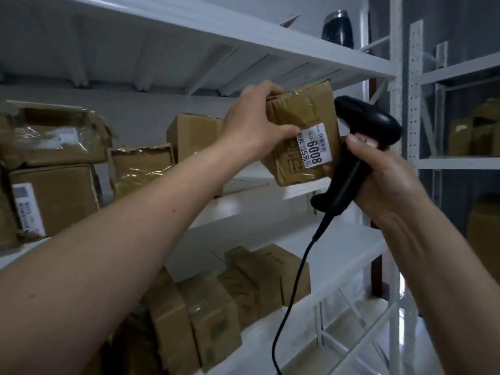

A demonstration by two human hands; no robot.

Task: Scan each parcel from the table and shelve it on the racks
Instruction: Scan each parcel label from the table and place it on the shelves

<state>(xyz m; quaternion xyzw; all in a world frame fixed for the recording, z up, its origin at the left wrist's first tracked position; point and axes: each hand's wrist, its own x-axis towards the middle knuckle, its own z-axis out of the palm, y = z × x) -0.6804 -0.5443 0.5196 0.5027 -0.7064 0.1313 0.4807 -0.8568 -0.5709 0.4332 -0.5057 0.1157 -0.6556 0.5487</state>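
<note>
Left hand (253,123) grips parcel (303,131) by its top corner, held up off the rack shelf (273,201). Long axis tilts 11-to-5. Right hand (389,177) clamps scanner (359,147), touching parcel at 3 o'clock. Left hand nearer for shelving.

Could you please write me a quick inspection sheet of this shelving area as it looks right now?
Surface: white middle shelf, bare at its right end.
Job's things: taped parcel with a white label reading 6008, held up in front of the shelf; black scanner beside it.
Clutter: cardboard boxes stacked on the middle shelf's left; more boxes on the lower shelf; dark container on top.
Grips: left hand holds the parcel's left side; right hand wraps the scanner handle.
Cables: black scanner cord hangs down from the handle.
Surroundings: second white rack at right, with boxes.
</note>
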